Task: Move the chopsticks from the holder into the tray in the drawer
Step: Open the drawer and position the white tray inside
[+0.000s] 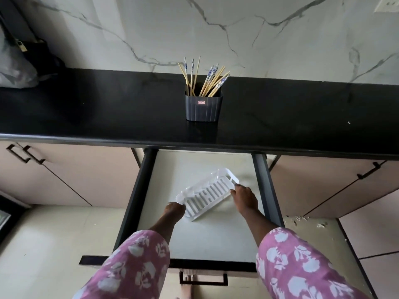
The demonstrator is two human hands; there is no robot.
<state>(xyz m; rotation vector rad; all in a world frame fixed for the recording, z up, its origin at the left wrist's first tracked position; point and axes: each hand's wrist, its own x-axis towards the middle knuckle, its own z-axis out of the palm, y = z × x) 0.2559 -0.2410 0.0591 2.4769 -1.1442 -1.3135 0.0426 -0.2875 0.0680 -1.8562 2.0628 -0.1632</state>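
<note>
A veined marble wall (237, 39) backs a black counter (86, 108). On it stands the dark holder (204, 108) with the chopsticks (210, 82) fanned out inside it, none yet in the tray. Below the holder, toward the person, the drawer (216, 238) is pulled out, and the white slatted tray (210, 194) lies askew on its pale floor. The left hand (173, 211) curls its fingers round the tray's end farther from the holder; the right hand (245, 199) pinches the rim at the nearer end. The step looks to be squaring the tray. I'd turn it with both hands until its long side runs along the drawer's side, then set it flat beneath the holder — the reach up stays short.
</note>
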